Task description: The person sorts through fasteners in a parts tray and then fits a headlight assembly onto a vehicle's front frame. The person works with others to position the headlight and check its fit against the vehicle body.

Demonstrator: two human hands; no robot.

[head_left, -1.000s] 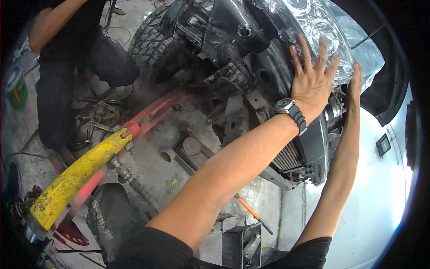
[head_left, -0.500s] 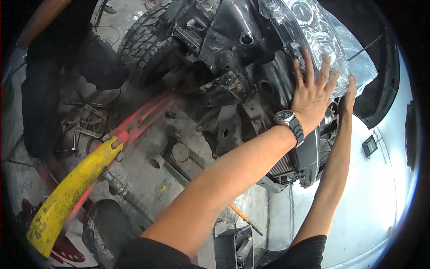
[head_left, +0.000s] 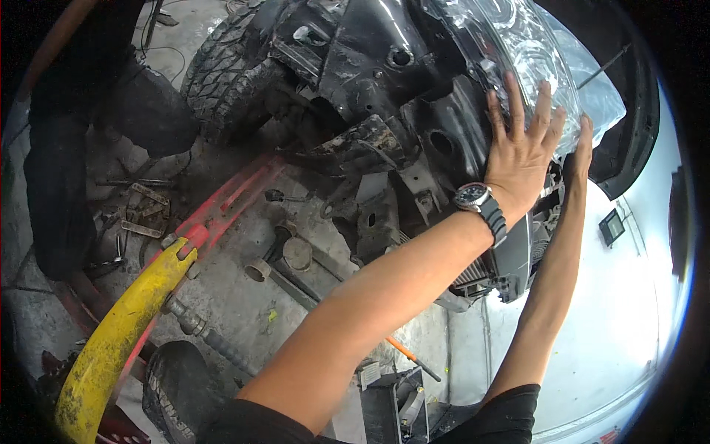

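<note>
A headlight (head_left: 521,33) wrapped in shiny clear plastic sits at the front corner of a partly stripped vehicle. My left hand (head_left: 521,155), with a watch (head_left: 472,196) on its wrist, lies open with fingers spread, their tips over the headlight's lower edge. Seen edge-on, my right hand (head_left: 579,157) rests at the headlight's right lower corner, a finger stretched upward; its other fingers are mostly hidden. Below my left hand are black body panels (head_left: 451,122) and a radiator (head_left: 473,274).
A person in dark clothes (head_left: 63,170) is at the left beside the tyre (head_left: 222,74). A red metal beam (head_left: 229,196) with a yellow arm (head_left: 126,325) crosses the lower left. Loose parts (head_left: 148,207), a cylinder (head_left: 298,254) and a toolbox (head_left: 396,407) lie on the floor.
The view has shifted slightly, moving the scene a little within the picture. Both hands stay at the headlight in nearly the same pose.
</note>
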